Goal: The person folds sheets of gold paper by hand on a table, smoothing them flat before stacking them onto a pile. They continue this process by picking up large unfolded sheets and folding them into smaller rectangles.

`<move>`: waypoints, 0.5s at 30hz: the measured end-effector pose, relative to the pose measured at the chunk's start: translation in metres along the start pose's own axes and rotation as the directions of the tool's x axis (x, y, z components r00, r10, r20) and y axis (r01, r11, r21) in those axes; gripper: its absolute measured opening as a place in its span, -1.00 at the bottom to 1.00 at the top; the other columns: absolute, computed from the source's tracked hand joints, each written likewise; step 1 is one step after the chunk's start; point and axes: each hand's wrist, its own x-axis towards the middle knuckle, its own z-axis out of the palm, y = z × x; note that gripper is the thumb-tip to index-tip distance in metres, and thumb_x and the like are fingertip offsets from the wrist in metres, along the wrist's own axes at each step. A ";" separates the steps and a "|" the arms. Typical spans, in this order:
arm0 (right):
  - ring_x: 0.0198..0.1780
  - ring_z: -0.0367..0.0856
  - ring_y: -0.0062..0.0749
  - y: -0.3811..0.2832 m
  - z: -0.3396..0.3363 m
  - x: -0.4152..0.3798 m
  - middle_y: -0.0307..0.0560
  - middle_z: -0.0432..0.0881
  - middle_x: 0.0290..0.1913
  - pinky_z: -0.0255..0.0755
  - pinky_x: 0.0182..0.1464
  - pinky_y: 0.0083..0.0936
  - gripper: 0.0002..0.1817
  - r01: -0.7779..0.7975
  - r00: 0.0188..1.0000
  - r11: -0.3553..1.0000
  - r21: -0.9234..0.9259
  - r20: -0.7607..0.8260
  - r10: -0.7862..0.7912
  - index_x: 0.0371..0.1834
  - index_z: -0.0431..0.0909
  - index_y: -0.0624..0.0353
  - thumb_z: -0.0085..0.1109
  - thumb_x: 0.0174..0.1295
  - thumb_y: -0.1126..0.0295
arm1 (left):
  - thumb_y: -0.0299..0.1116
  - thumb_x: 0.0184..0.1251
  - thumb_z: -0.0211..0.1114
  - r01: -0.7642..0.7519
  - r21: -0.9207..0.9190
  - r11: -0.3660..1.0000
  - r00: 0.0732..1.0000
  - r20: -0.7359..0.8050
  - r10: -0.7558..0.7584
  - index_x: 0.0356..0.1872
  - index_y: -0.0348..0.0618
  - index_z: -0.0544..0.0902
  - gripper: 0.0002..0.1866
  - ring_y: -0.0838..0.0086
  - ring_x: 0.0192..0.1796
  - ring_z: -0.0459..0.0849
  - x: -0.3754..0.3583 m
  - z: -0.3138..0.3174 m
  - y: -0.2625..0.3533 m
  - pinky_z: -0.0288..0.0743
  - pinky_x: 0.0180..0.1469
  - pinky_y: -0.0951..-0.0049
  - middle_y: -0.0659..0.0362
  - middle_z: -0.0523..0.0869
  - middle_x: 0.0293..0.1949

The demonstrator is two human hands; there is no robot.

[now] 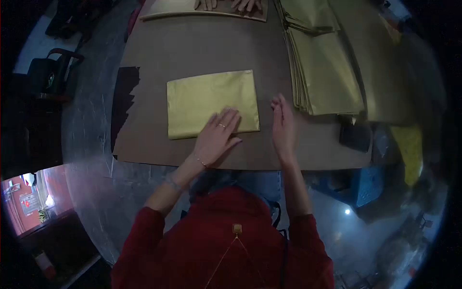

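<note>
A folded gold sheet [202,103], rectangular and shiny, lies flat on the brown table top in front of me. My left hand [217,135], with a ring and a thin bracelet, rests palm down on its lower right part, fingers stretched out. Just off the sheet's right edge, my right hand [284,127] is turned on its side above the table. Its fingers are extended close together and slightly bent at the tips, and nothing shows in them. The palm side is partly hidden.
Stacked gold sheets [327,72] lie to the right. At the far edge, another person's hands [226,5] rest on a gold piece [202,13]. A dark item [356,136] sits near the right corner, and a blue stool [365,188] stands below the table.
</note>
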 end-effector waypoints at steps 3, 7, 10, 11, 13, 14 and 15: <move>0.11 0.51 -0.37 0.002 -0.005 -0.005 0.03 0.52 0.11 0.32 0.19 -0.51 -0.57 -0.070 0.997 0.984 0.162 -0.016 0.073 0.30 0.25 0.34 -0.21 0.47 0.32 | -0.13 0.22 0.20 -0.150 0.056 0.987 0.987 -0.053 0.153 0.21 -0.27 0.37 -0.41 0.13 0.34 0.30 0.023 0.021 0.009 0.28 0.30 0.23 0.00 0.39 0.26; 0.09 0.51 -0.41 0.014 -0.004 -0.009 -0.03 0.54 0.08 0.34 0.18 -0.51 -0.59 -0.023 0.999 0.966 0.259 -0.026 0.031 0.28 0.29 0.32 -0.19 0.46 0.35 | -0.32 0.11 0.17 -0.320 0.276 0.906 0.928 -0.103 0.359 -0.01 -0.32 0.54 -0.58 0.15 0.10 0.57 0.034 0.024 0.010 0.59 -0.11 0.38 -0.04 0.56 0.05; 0.08 0.51 -0.42 0.015 -0.004 -0.009 -0.05 0.53 0.08 0.35 0.17 -0.51 -0.61 -0.044 0.998 0.935 0.351 -0.016 0.053 0.27 0.30 0.32 -0.16 0.45 0.38 | -0.40 0.07 0.13 -0.427 0.477 0.768 0.825 -0.142 0.547 -0.09 -0.35 0.57 -0.65 0.23 -0.07 0.68 0.037 0.021 0.008 0.61 -0.40 0.50 -0.03 0.65 -0.13; 0.16 0.45 -0.37 0.014 -0.005 -0.010 -0.05 0.49 0.14 0.29 0.23 -0.48 -0.59 -0.030 1.000 0.935 0.353 0.009 0.028 0.30 0.27 0.29 -0.13 0.41 0.41 | -0.40 0.08 0.13 -0.416 0.443 0.794 0.831 -0.168 0.530 -0.11 -0.34 0.57 -0.66 0.27 -0.10 0.69 0.038 0.018 0.007 0.61 -0.40 0.51 -0.01 0.66 -0.16; 0.33 0.32 -0.29 0.005 -0.009 -0.005 -0.04 0.39 0.27 0.18 0.34 -0.41 -0.51 0.011 0.998 0.933 0.359 0.050 -0.031 0.35 0.21 0.22 -0.05 0.34 0.47 | -0.44 0.13 0.18 -0.388 0.385 0.837 0.818 -0.274 0.505 -0.16 -0.30 0.59 -0.75 0.40 -0.19 0.69 0.047 -0.009 0.012 0.59 -0.42 0.52 0.08 0.67 -0.26; 0.33 0.32 -0.29 -0.002 -0.013 -0.001 -0.04 0.39 0.27 0.18 0.34 -0.41 -0.51 0.028 0.999 0.929 0.369 0.032 -0.042 0.35 0.21 0.22 -0.05 0.34 0.47 | -0.44 0.13 0.18 -0.399 0.400 0.825 0.809 -0.270 0.523 -0.16 -0.30 0.59 -0.75 0.40 -0.19 0.69 0.046 -0.030 0.017 0.59 -0.42 0.52 0.08 0.67 -0.26; 0.38 0.23 -0.23 -0.019 -0.021 0.002 -0.02 0.33 0.32 0.10 0.38 -0.36 -0.45 0.176 0.982 0.954 0.244 0.018 -0.186 0.36 0.19 0.20 -0.01 0.27 0.50 | -0.45 0.16 0.21 -0.271 0.404 0.873 0.843 -0.337 0.418 -0.16 -0.29 0.60 -0.78 0.41 -0.26 0.68 0.040 -0.052 0.022 0.56 -0.44 0.51 0.10 0.66 -0.30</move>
